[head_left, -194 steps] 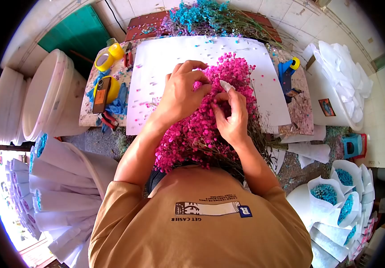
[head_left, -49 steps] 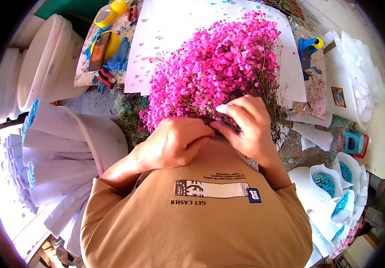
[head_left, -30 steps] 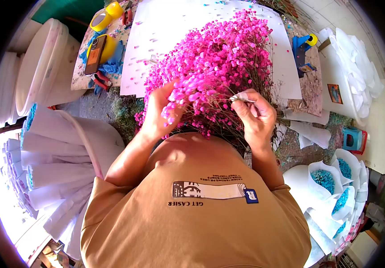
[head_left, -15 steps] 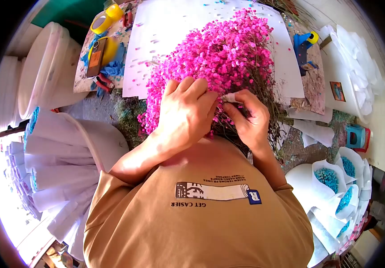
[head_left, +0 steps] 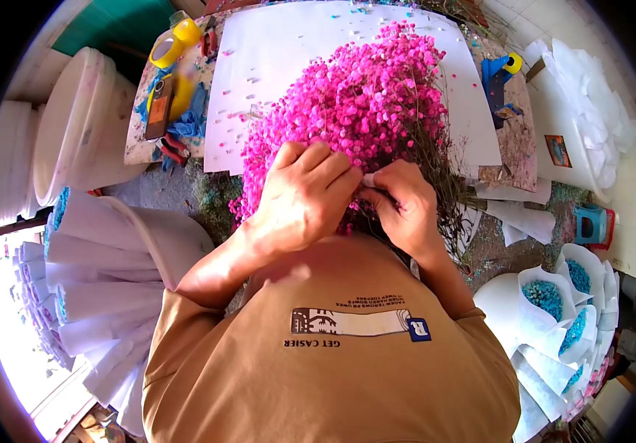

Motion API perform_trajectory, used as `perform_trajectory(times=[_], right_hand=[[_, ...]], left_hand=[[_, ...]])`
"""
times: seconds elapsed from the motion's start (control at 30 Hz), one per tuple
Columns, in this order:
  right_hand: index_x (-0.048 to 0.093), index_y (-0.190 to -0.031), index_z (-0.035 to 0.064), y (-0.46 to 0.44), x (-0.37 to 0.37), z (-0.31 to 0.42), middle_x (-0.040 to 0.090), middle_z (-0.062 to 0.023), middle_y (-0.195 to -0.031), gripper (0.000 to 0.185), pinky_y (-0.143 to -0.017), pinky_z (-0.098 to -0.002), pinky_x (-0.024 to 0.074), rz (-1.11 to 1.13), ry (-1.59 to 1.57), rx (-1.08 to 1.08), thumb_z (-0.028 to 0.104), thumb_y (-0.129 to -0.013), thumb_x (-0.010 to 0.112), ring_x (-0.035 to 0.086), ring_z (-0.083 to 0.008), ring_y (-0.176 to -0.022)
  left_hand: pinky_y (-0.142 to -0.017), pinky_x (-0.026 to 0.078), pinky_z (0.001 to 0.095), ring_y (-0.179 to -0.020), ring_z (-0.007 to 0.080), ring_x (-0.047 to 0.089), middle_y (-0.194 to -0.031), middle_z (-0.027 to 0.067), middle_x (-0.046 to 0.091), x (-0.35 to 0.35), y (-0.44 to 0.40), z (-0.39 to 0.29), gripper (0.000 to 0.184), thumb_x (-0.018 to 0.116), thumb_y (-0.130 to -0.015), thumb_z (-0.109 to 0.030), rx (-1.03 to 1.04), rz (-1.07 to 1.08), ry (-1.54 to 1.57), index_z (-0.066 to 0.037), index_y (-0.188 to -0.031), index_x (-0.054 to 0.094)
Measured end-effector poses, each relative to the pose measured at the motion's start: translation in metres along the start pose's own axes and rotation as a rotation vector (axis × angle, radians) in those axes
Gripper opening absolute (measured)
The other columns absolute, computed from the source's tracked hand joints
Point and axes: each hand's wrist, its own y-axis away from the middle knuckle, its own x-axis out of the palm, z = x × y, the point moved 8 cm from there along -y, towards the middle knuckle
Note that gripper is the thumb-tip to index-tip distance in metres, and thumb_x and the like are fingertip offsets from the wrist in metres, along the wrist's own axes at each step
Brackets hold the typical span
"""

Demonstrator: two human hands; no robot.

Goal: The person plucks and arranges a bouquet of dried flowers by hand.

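Note:
A large bunch of pink baby's breath [head_left: 362,96] lies at the near side of the white sheet and reaches over its edge toward my chest. My left hand [head_left: 307,188] is closed in a fist against the near flowers, apparently round some of them; its fingers hide the stems. Close beside it, my right hand [head_left: 405,199] is closed in a pinch, its fingertips almost touching the left hand. White tape [head_left: 368,179] wraps one right fingertip. Whatever the right fingers hold is too small or hidden. Thin brown-green stems [head_left: 447,184] spread out behind the right hand.
The white sheet [head_left: 259,44] covers the worktable. At left are a phone [head_left: 159,111], yellow tape rolls [head_left: 166,52] and red-handled pliers [head_left: 174,148]; at right, a blue tape dispenser [head_left: 494,81]. Wrapped blue bunches [head_left: 543,295] stand low right, white-wrapped bundles [head_left: 104,273] low left.
My right hand has shifted slightly left and its fingers have curled into a tighter pinch near my left hand. Both hands appear a little lower in view. The bunch stays in about the same place.

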Motion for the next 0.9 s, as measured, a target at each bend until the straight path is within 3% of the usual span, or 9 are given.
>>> perform_trajectory(times=[0.17, 0.3, 0.37, 0.4, 0.5, 0.67, 0.7, 0.83, 0.9], right_hand=[[0.064, -0.085, 0.0023, -0.001, 0.003, 0.003, 0.065, -0.0114, -0.082, 0.026, -0.069, -0.0401, 0.0484, 0.053, 0.084, -0.072, -0.007, -0.068, 0.081, 0.061, -0.0321, -0.075], [0.064, -0.085, 0.0028, -0.002, 0.004, -0.002, 0.061, -0.0116, -0.081, 0.021, -0.069, -0.0433, 0.0461, 0.030, -0.017, -0.020, -0.009, -0.069, 0.070, 0.058, -0.0336, -0.077], [0.064, -0.086, 0.0026, -0.002, 0.003, -0.001, 0.061, -0.0123, -0.082, 0.022, -0.069, -0.0436, 0.0463, 0.020, -0.032, -0.013, -0.010, -0.069, 0.069, 0.058, -0.0342, -0.077], [0.064, -0.086, 0.0026, -0.003, 0.005, 0.000, 0.061, -0.0127, -0.083, 0.023, -0.069, -0.0438, 0.0465, 0.026, -0.014, -0.037, -0.010, -0.068, 0.069, 0.058, -0.0345, -0.077], [0.064, -0.086, 0.0016, 0.003, 0.006, 0.001, 0.064, -0.0114, -0.079, 0.021, -0.065, -0.0400, 0.0476, 0.032, 0.014, -0.046, -0.003, -0.075, 0.081, 0.061, -0.0320, -0.071], [0.067, -0.090, 0.0022, 0.001, 0.008, 0.000, 0.061, -0.0122, -0.082, 0.021, -0.068, -0.0437, 0.0457, 0.061, 0.012, -0.010, -0.002, -0.074, 0.080, 0.059, -0.0337, -0.076], [0.069, -0.092, 0.0027, 0.001, 0.009, 0.001, 0.063, -0.0115, -0.082, 0.023, -0.069, -0.0428, 0.0461, 0.033, 0.051, -0.020, 0.002, -0.074, 0.083, 0.060, -0.0328, -0.077], [0.071, -0.098, 0.0036, -0.004, 0.016, 0.007, 0.064, -0.0099, -0.083, 0.027, -0.069, -0.0390, 0.0473, 0.069, 0.008, 0.018, 0.004, -0.075, 0.084, 0.061, -0.0289, -0.074], [0.071, -0.102, 0.0036, -0.004, 0.018, 0.001, 0.064, -0.0095, -0.084, 0.028, -0.068, -0.0359, 0.0482, 0.112, -0.049, 0.090, 0.007, -0.078, 0.085, 0.061, -0.0249, -0.072]], left_hand=[[-0.073, 0.041, 0.0369, -0.081, 0.0215, 0.056, -0.083, 0.0028, 0.055, 0.004, -0.001, 0.004, 0.014, 0.072, -0.072, -0.014, 0.069, 0.041, 0.017, -0.009, -0.083, 0.063], [-0.068, 0.045, 0.0396, -0.072, 0.0258, 0.061, -0.077, 0.0056, 0.063, 0.003, -0.002, 0.016, 0.015, 0.077, -0.067, -0.009, -0.074, -0.066, 0.285, -0.008, -0.081, 0.069], [-0.069, 0.051, 0.0388, -0.071, 0.0276, 0.065, -0.075, 0.0091, 0.066, 0.011, 0.003, 0.033, 0.012, 0.076, -0.072, -0.008, -0.334, -0.051, 0.515, -0.004, -0.082, 0.072], [-0.067, 0.054, 0.0348, -0.070, 0.0221, 0.068, -0.076, 0.0101, 0.070, 0.009, 0.014, 0.046, 0.008, 0.075, -0.078, -0.007, -0.623, -0.069, 0.624, -0.002, -0.084, 0.072], [-0.061, 0.048, 0.0250, -0.067, 0.0075, 0.058, -0.076, 0.0019, 0.068, -0.043, 0.043, 0.109, 0.005, 0.068, -0.088, -0.003, -0.884, -0.503, 0.714, -0.001, -0.091, 0.072], [-0.063, 0.046, 0.0254, -0.072, 0.0135, 0.057, -0.085, 0.0076, 0.061, -0.068, 0.068, 0.140, 0.012, 0.058, -0.100, -0.005, -0.754, -0.700, 1.442, 0.002, -0.110, 0.062], [-0.062, 0.047, 0.0275, -0.072, 0.0154, 0.057, -0.086, 0.0081, 0.060, -0.069, 0.076, 0.144, 0.013, 0.054, -0.102, -0.006, -0.901, -0.791, 1.344, 0.002, -0.111, 0.060], [-0.060, 0.048, 0.0281, -0.073, 0.0162, 0.057, -0.090, 0.0101, 0.061, -0.056, 0.087, 0.147, 0.014, 0.052, -0.104, -0.009, -0.807, -0.881, 1.729, 0.001, -0.111, 0.058], [-0.063, 0.047, 0.0275, -0.073, 0.0151, 0.056, -0.092, 0.0097, 0.061, -0.064, 0.102, 0.153, 0.014, 0.054, -0.102, -0.011, -0.847, -0.865, 1.693, 0.000, -0.110, 0.058]])
